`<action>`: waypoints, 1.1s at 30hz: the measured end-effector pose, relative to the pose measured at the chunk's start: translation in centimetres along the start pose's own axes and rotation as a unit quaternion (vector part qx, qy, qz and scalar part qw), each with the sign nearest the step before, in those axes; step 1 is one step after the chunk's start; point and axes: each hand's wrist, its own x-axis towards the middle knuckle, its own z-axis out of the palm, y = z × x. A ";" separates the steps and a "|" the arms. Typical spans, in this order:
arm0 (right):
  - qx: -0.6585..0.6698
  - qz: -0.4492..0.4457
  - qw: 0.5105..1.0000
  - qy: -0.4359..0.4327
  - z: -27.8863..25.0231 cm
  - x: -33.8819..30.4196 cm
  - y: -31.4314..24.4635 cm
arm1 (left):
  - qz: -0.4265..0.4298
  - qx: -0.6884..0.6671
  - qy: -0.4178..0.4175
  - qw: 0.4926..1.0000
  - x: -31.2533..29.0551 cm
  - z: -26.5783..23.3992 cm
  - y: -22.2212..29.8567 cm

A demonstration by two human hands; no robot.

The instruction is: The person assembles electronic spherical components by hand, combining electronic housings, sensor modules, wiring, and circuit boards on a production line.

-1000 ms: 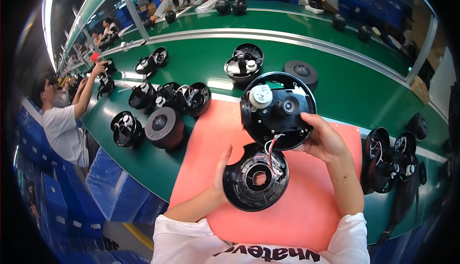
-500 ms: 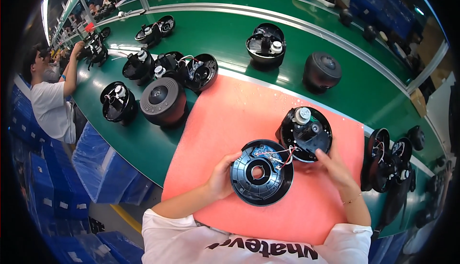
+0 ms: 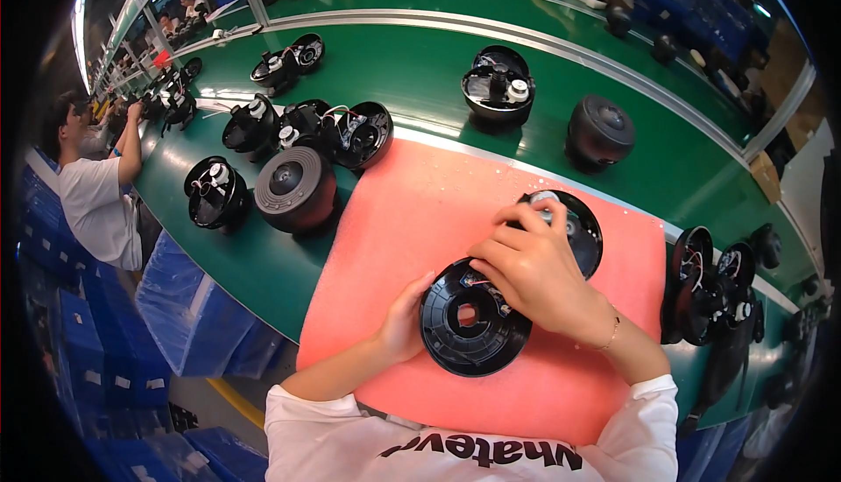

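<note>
A round black housing half (image 3: pixel 451 342) with a ring-shaped hole in its middle lies on the pink foam mat (image 3: pixel 368 254). My left hand (image 3: pixel 405 320) grips its left edge, thumb on the rim. Just beyond it sits the matching black housing half (image 3: pixel 589 232), partly covered by my right hand (image 3: pixel 543 276). That hand reaches across between the halves with curled fingers, over the near half's circuit board (image 3: pixel 476 281) and the far half's silver-white motor part. Its fingertips and the connecting wires are mostly hidden, so what they pinch does not show.
Opened black housings (image 3: pixel 302 127) and a closed round unit (image 3: pixel 296 189) stand on the green bench at left. Another closed unit (image 3: pixel 601 132) and an opened one (image 3: pixel 498 88) are beyond the mat; more open halves (image 3: pixel 701 289) lie right. A co-worker (image 3: pixel 101 193) works at far left.
My right hand has left the far half's right edge and swung left over the gap between the halves, covering the wires. The left hand keeps its hold on the near half.
</note>
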 end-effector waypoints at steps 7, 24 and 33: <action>0.036 0.001 0.999 0.019 0.9 0.3 0.2 | 0.008 0.022 0.015 1.000 0.0 0.3 0.0; 0.005 0.014 1.000 -0.012 -0.2 -0.2 -0.6 | -0.010 0.016 0.029 0.999 -0.3 0.2 0.1; 0.042 -0.005 0.999 0.027 0.4 -0.5 -0.5 | -0.019 0.038 0.035 0.998 0.2 0.9 0.9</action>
